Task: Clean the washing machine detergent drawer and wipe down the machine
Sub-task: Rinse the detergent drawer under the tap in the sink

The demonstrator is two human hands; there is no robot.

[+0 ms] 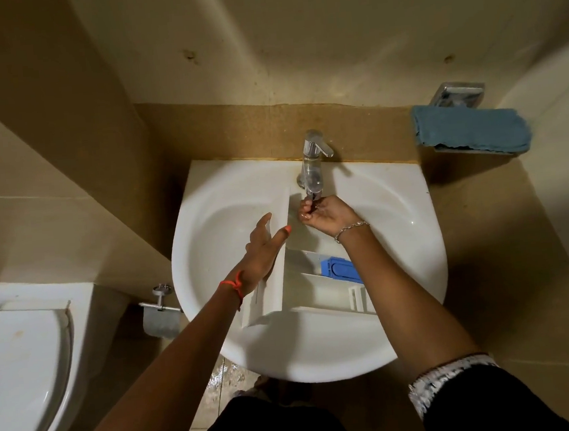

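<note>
Bracing white plastic drawer (321,294) with straight-fingered left hand (262,248), right hand (327,215) pinching chrome tap (313,164)

At the back of the basin (221,220), my right hand (324,213) curls at the mouth of the tap (313,164); whether it grips anything, I can't tell. My right forearm (390,295) hides the right end of the detergent drawer (321,294) in the basin. Left of the basin, the toilet (20,358) is cut off.
</note>
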